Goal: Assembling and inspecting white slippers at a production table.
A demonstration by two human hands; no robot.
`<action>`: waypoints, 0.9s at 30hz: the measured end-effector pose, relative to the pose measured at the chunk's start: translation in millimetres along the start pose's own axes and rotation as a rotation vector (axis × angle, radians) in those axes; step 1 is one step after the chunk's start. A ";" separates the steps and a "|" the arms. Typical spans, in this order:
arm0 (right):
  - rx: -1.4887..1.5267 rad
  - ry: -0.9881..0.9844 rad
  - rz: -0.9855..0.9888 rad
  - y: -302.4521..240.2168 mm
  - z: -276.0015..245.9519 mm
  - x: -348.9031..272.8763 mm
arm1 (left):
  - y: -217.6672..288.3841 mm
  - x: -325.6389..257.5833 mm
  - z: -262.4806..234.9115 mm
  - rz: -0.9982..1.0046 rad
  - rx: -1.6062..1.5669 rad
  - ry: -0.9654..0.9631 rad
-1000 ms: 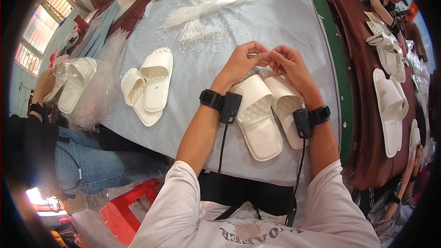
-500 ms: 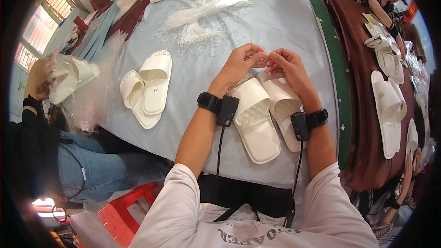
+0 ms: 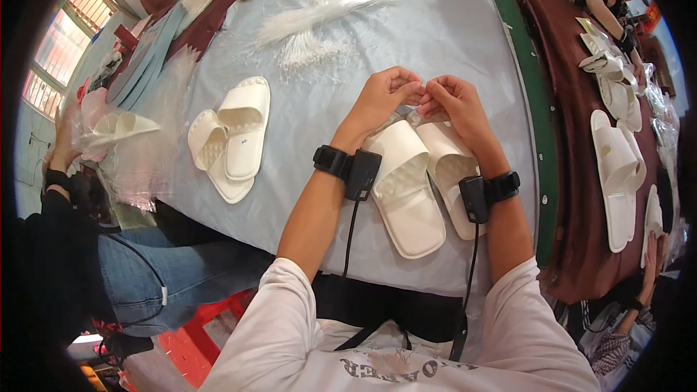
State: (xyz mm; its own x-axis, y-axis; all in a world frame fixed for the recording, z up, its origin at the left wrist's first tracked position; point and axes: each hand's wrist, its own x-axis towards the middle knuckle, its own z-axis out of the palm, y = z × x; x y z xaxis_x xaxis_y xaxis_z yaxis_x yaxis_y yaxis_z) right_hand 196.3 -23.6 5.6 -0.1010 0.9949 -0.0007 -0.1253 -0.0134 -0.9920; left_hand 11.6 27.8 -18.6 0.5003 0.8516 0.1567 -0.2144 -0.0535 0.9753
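Observation:
A pair of cream open-toed slippers lies before me on the grey-covered table, a left slipper (image 3: 411,221) and a right slipper (image 3: 444,144), toes pointing away. Just beyond their toe ends, my left hand (image 3: 386,98) and my right hand (image 3: 457,101) meet with thumbs and fingers pinched. Whatever is between the fingertips is too thin to make out. My right wrist lies over the outer side of the right slipper. Ahead and to the left is a loose pile of thin clear plastic strands (image 3: 328,16).
Another slipper pair (image 3: 244,134) rests left on the grey tabletop (image 3: 319,138), one overlapping the other. At the left, a co-worker's hand (image 3: 65,134) holds a slipper near clear plastic bags (image 3: 141,156). More slippers (image 3: 617,181) sit on the brown-covered table (image 3: 573,210) at right, with co-workers around.
My hands stay pinched together in nearly the same place. At the left, the co-worker's bagged slipper has tilted and lowered slightly. The slippers before me have not visibly moved.

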 end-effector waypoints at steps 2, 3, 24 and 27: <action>-0.012 0.008 0.002 0.3 -0.2 -0.1 | -1.5 0.4 0.7 0.005 0.010 -0.001; -0.018 0.011 0.015 0.7 -1.0 0.1 | -2.1 0.4 1.4 0.002 -0.008 -0.010; 0.033 -0.017 0.081 -5.3 -4.6 -1.7 | 9.2 -4.5 3.1 -0.057 -0.061 0.023; 0.036 -0.023 0.072 -4.4 -4.2 -1.1 | 7.6 -2.7 1.4 -0.081 -0.057 0.016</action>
State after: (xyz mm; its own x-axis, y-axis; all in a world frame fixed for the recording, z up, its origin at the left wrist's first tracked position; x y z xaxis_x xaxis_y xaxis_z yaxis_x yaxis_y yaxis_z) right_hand 201.1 -24.2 9.4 -0.1336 0.9887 -0.0681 -0.1524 -0.0884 -0.9844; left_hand 9.8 24.4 -11.4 0.5045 0.8601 0.0748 -0.2218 0.0454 0.9740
